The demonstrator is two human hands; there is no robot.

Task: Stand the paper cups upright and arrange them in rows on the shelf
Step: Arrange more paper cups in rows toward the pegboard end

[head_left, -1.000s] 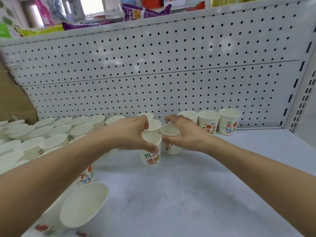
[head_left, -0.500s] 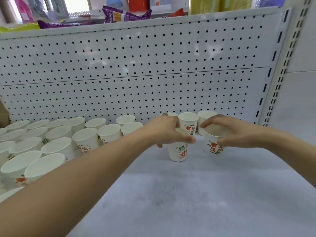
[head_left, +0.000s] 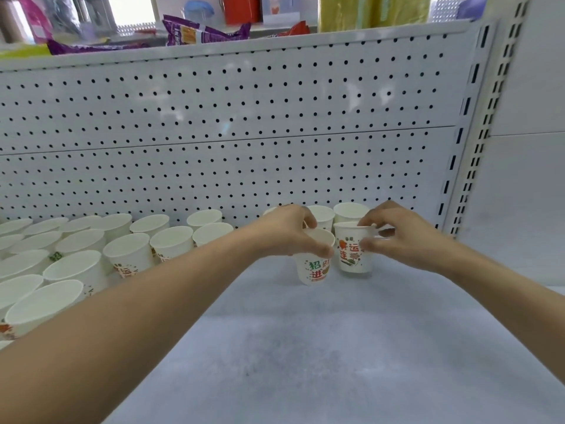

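White paper cup (head_left: 315,266) in our left hand (head_left: 284,235), second cup (head_left: 351,255) in our right hand (head_left: 403,238).
Our left fingers curl round the first rim, and our right fingertips pinch the second rim. Both cups are upright and side by side, near the back of the grey shelf (head_left: 305,347). We cannot tell if they touch it. Two back cups (head_left: 348,211) stand behind them by the board with holes (head_left: 244,133). More cups (head_left: 128,252) stand in rows on the left.

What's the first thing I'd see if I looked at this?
Two hands side by side near the back of the shelf: the left hand grips the left-hand cup by its rim, the right hand pinches the right-hand cup next to it. Then the big crowd of white cups on the left, in front of the dotted pegboard wall.
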